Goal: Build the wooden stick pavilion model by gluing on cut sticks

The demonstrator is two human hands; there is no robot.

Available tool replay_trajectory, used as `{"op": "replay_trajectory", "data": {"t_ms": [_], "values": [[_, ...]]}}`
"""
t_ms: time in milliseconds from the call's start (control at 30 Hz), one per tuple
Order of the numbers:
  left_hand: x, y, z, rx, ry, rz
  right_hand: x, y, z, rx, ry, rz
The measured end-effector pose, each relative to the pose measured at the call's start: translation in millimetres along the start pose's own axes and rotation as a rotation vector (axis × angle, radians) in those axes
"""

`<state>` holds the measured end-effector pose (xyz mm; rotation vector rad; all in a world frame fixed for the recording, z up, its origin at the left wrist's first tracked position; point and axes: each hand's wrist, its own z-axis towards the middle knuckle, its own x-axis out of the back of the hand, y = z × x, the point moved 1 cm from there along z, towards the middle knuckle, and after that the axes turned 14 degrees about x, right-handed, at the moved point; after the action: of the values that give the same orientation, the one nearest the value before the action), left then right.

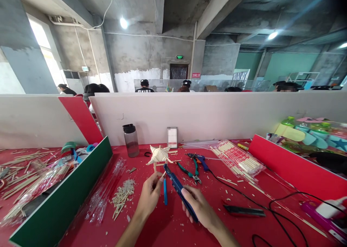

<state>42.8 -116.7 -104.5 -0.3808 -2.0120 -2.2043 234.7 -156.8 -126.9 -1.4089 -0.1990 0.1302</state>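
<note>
Above left hand (150,195), stick star (158,155), cutters (177,185) beside

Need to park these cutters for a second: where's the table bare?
Bare red table lies between the right hand and the black cable, and along the near edge below the black bar. Crowded: scrap pile at left, pliers and stick packs ahead.

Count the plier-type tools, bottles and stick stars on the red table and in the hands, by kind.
Plier-type tools: 3 (blue-handled cutters in the right hand, green-handled pliers, blue-handled pliers)
Smoky plastic bottle with black cap: 1
Star of pale wooden sticks: 1
Total: 5
</note>
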Motion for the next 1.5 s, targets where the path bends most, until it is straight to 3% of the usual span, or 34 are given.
{"op": "replay_trajectory", "data": {"t_ms": [767, 1100, 1267, 1500], "values": [[11.3, 0.1, 0.4, 0.012, 0.104, 0.168, 7.7, -4.9, -2.2, 0.068, -0.042, -0.134], [11.2, 4.6, -1.7, 0.017, 0.135, 0.267, 7.4, -27.2, -3.8, 0.303, 0.003, -0.44], [10.3, 4.2, -1.7, 0.018, 0.122, 0.237, 11.0, -23.3, -3.2, 0.303, 0.032, -0.532], [10.6, 6.8, -3.7, 0.004, 0.068, 0.073, 32.5, -8.6, -1.6, 0.198, 0.047, -0.809]]}}
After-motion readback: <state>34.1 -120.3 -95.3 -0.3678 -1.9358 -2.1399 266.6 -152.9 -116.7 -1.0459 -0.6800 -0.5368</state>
